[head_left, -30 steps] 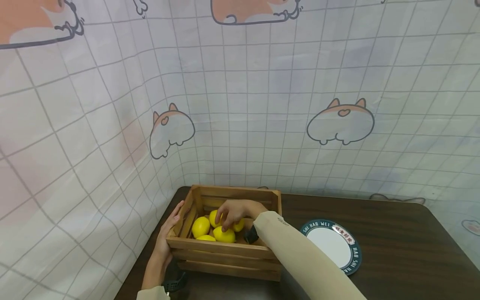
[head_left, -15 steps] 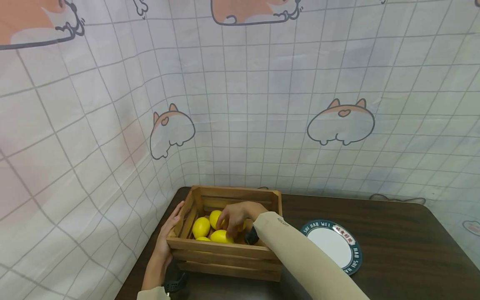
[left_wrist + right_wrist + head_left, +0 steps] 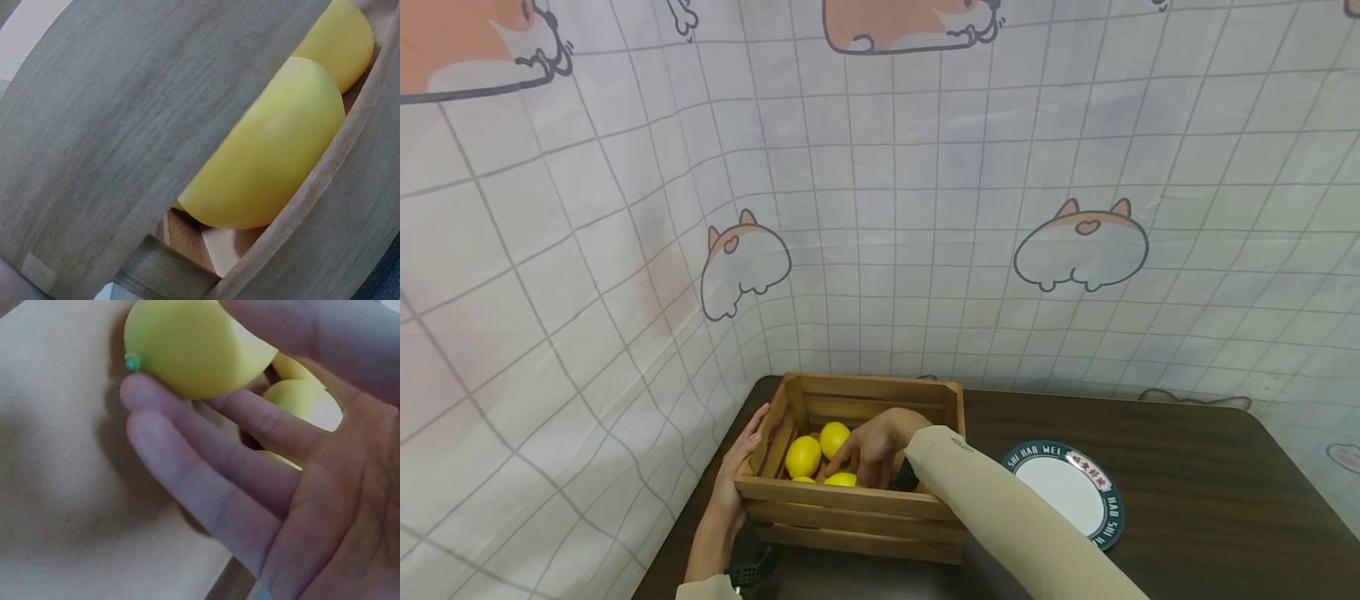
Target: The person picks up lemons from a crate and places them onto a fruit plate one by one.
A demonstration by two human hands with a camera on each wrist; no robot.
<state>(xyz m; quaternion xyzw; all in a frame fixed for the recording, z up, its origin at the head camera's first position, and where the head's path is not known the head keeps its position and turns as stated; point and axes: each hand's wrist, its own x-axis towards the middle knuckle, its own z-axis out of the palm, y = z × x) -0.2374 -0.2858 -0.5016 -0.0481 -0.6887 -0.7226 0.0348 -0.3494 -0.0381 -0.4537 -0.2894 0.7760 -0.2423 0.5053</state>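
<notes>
A lemon [image 3: 187,350] in the right hand [image 3: 880,446], down inside a wooden crate [image 3: 850,498]

The person's right hand reaches into the crate from above, and the right wrist view shows it grasping the lemon between thumb and fingers, a small green tip showing at the fruit's end. In that view, more yellow fruit [image 3: 300,403] lies behind the fingers. From the head view, the crate's front wall hides the fingertips, so it is hard to say whether the front lemon [image 3: 841,480] beside the hand is the one held. Two other lemons, the left lemon [image 3: 803,457] and the back lemon [image 3: 835,440], lie side by side in the crate's left half.

The left hand [image 3: 735,462] holds no fruit; it rests against the crate's left end with its fingers extended along the wall. The left wrist view looks through a gap between slats at a lemon close behind them.

The crate stands on a dark brown table [image 3: 1195,492]. To its right lies a round plate [image 3: 1063,487] with a white middle and a dark lettered rim, partly covered by the beige right sleeve [image 3: 1000,508].
</notes>
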